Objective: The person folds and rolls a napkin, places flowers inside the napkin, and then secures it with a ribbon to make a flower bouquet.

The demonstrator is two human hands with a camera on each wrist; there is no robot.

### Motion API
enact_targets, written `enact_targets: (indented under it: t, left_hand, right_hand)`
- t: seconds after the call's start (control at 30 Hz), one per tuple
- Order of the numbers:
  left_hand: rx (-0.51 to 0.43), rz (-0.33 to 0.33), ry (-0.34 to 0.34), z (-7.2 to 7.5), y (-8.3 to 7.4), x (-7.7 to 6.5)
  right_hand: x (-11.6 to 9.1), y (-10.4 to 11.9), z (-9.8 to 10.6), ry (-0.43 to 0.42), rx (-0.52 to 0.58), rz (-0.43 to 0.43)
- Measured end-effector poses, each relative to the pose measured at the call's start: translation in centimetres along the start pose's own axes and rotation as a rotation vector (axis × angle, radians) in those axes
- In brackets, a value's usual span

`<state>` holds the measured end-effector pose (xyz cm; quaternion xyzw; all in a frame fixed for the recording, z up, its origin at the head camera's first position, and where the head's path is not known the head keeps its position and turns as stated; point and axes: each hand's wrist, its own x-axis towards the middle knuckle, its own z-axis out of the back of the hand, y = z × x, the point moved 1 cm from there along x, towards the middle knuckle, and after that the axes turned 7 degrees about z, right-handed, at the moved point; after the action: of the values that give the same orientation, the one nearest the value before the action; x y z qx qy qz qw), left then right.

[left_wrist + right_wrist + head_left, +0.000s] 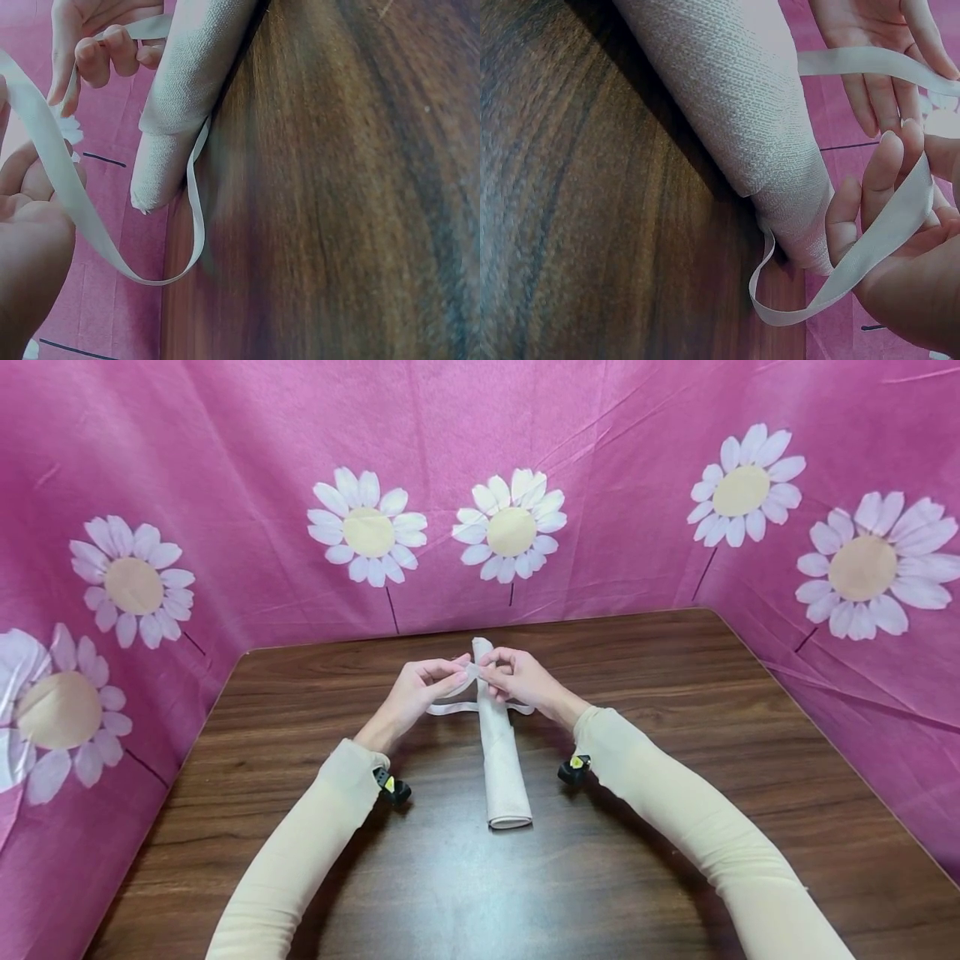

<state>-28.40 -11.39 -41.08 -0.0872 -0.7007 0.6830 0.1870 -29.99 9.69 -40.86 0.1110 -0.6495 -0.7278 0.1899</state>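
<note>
A rolled off-white cloth lies lengthwise on the wooden table, its far end between the two hands. A pale flat ribbon passes beneath the roll and loops up on both sides. My left hand, left of the roll, pinches one length of the ribbon between thumb and fingers. From the right, my right hand pinches the other length just above the roll. In the right wrist view the ribbon runs across the right palm up to the fingertips. Both hands are raised over the cloth, fingertips close together.
The dark wooden table extends around the roll on all sides. A pink curtain printed with white daisies hangs behind it and along both sides. Small black wrist cameras sit at the cuffs of the cream sleeves.
</note>
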Motion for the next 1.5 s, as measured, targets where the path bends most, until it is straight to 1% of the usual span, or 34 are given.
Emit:
enact_targets:
  t: [0.07,0.17,0.47,0.77,1.03,1.1,1.2,1.3,1.5]
  left_hand:
    - [-0.003,0.029,-0.008,0.0,0.1,-0.1]
    - [-0.001,0.054,-0.016,0.0,0.2,-0.2]
    - [-0.02,0.056,-0.024,0.1,0.2,-0.1]
    - [-0.019,0.066,-0.067,-0.2,0.2,0.0]
    - [-0.031,0.071,-0.074,0.2,0.4,0.1]
    - [-0.018,0.07,-0.089,0.2,0.5,0.2]
    - [0.027,0.067,-0.113,0.2,0.5,0.4]
    - [0.06,0.077,-0.129,0.1,0.4,0.4]
    - [0.076,0.092,-0.148,0.0,0.3,0.6]
  right_hand:
    - [-0.1,-0.1,0.0,0.007,0.004,0.013]
    - [-0.2,-0.4,0.2,0.013,0.016,0.042]
    - [-0.1,-0.5,0.6,0.044,0.02,0.097]
    - [-0.2,-0.2,1.0,0.057,0.038,0.133]
    - [-0.4,0.1,1.6,0.084,0.042,0.144]
    - [-0.4,0.3,1.6,0.083,0.04,0.151]
    - [-0.2,0.4,1.6,0.075,0.039,0.161]
    - [-0.2,0.4,1.5,0.066,0.036,0.165]
    - [0.1,0.2,1.6,0.068,0.038,0.169]
